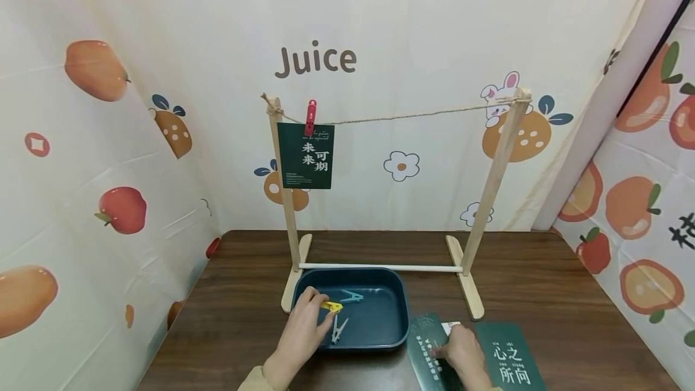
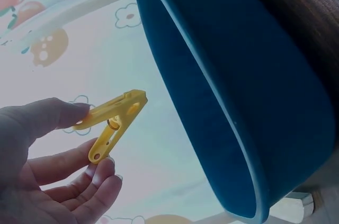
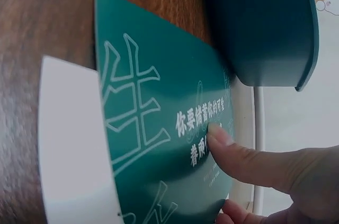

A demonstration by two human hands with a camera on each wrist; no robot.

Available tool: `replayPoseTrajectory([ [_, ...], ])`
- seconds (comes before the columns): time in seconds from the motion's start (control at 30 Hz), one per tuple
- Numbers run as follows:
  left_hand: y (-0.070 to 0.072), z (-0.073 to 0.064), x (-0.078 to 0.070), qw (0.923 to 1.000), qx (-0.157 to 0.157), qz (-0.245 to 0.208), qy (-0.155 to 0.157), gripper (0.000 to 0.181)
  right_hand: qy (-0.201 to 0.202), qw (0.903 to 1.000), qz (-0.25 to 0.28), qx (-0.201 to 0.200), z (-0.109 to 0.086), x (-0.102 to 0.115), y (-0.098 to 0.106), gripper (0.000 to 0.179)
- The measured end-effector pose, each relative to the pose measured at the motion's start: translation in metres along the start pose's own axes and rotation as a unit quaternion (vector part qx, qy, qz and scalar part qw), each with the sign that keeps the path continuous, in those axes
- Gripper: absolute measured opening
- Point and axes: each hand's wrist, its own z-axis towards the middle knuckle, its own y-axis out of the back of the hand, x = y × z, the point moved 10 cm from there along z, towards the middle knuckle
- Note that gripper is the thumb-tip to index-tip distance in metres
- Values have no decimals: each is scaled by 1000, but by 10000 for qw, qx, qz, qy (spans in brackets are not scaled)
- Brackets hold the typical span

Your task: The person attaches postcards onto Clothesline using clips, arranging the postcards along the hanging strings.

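My left hand [image 1: 304,326] pinches a yellow clothespin [image 1: 332,306] between thumb and fingers, over the left part of a dark blue tray [image 1: 374,321]. The left wrist view shows this clothespin [image 2: 121,121] beside the tray's rim. Right of the tray, my right hand [image 1: 467,356] holds a green card [image 1: 425,346] with white writing. In the right wrist view, the thumb lies on the card's printed face [image 3: 153,97] and other fingers curl at its edge. A blue clothespin [image 1: 352,296] and a pale grey clothespin [image 1: 339,329] lie in the tray.
Behind the tray stands a wooden frame [image 1: 494,192] with a string [image 1: 402,117] across its top. A red clothespin [image 1: 311,114] fastens a green card [image 1: 306,165] at the string's left end. Another green card [image 1: 510,352] lies right of my right hand on the brown table [image 1: 228,318].
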Motion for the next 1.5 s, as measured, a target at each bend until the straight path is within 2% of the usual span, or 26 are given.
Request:
replayPoseTrajectory([
  [0.3, 7, 2, -8, 9997, -136, -31, -188, 23, 356, 9990, 244, -74, -3, 0, 8, 52],
  [0.6, 15, 3, -20, 9987, -192, -90, -473, 23, -92, 9988, 331, 360, 3, -14, 2, 50],
  [1.0, 33, 10, -35, 9975, -92, -214, -662, 24, -101, 9935, 953, 611, 9, -27, 4, 48],
  [1.2, 41, 15, -40, 9972, 10, -204, -724, 25, 121, 9914, 1122, 664, 8, -24, 10, 46],
  [1.37, 48, 18, -43, 9973, 69, -115, -727, 25, 397, 9916, 1096, 567, 3, -16, 22, 45],
  [1.5, 55, 21, -49, 9963, 62, -68, -859, 26, 645, 9902, 1137, 500, 0, -7, 32, 47],
])
